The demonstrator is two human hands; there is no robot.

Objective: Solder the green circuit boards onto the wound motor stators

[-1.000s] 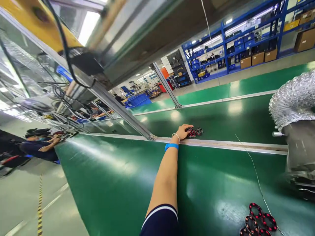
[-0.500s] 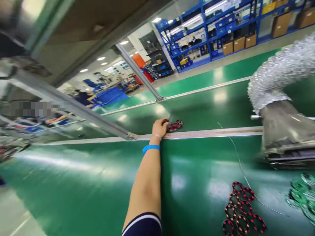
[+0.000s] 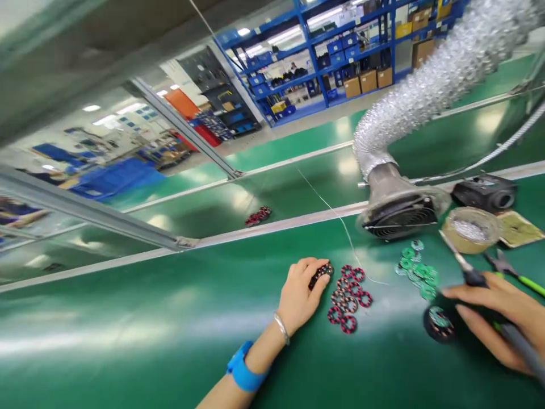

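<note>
My left hand (image 3: 301,294) is closed around a small bunch of black rings with copper-coloured spots (image 3: 321,275), resting low over the green bench. Just right of it lies a loose group of black rings with red or copper spots (image 3: 349,288). At the right edge, my right hand (image 3: 506,318) grips a soldering iron (image 3: 473,277) like a pen, its tip pointing up and left. Below that tip lie several small green circuit boards (image 3: 419,269). Beside my right fingers sits a round black piece with a green board on it (image 3: 439,322), slightly blurred.
A fume extractor (image 3: 400,218) hangs from a silver hose (image 3: 417,96). Near it are a round tub (image 3: 468,230), a yellowish pad (image 3: 520,228), a black device (image 3: 485,193) and green-handled pliers (image 3: 511,270). More rings (image 3: 258,216) lie beyond the pale ledge (image 3: 276,226). Solder wire (image 3: 344,224) crosses it.
My left hand has come back from the rings beyond the ledge to the near bench, bringing a bunch of rings. The view has turned right, and my right hand with the soldering iron now shows.
</note>
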